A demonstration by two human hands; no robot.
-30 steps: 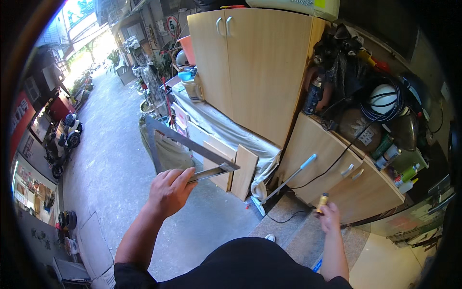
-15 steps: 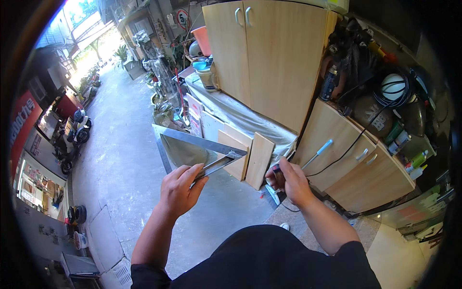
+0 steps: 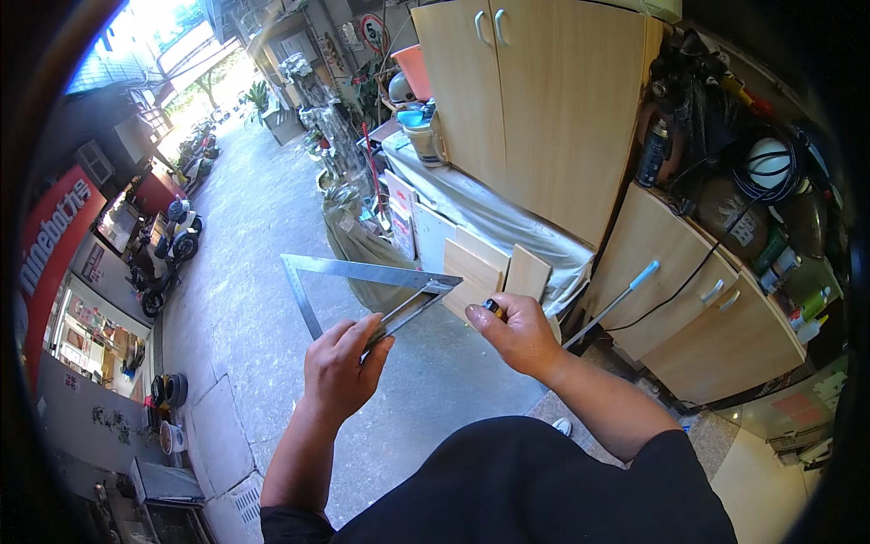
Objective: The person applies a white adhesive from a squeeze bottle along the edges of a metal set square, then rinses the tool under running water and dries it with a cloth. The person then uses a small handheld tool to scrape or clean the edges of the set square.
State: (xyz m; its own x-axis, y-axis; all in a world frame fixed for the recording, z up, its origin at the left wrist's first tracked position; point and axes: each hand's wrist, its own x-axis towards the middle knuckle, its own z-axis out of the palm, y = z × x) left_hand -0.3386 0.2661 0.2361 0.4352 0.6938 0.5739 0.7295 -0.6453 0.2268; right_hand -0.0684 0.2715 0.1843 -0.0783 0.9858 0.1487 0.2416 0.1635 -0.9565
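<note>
My left hand (image 3: 340,367) grips the handle of a large metal triangular square (image 3: 362,272), held up in front of me with its ruled edges pointing left and up. My right hand (image 3: 517,331) is closed around a small dark object with an orange tip (image 3: 492,309), just right of the square's corner. The two hands are close together, a little apart, above the concrete floor (image 3: 254,245).
A tall wooden cabinet (image 3: 544,100) and low wooden cabinets (image 3: 698,299) stand to the right. Wooden boards (image 3: 494,272) lean on a cloth-covered bench (image 3: 489,213). A blue-tipped pole (image 3: 607,304) leans nearby. Parked scooters (image 3: 172,254) stand at far left.
My right hand rose from low at the right to beside the square, carrying the small object. My view shifted slightly; my left hand kept hold of the square.
</note>
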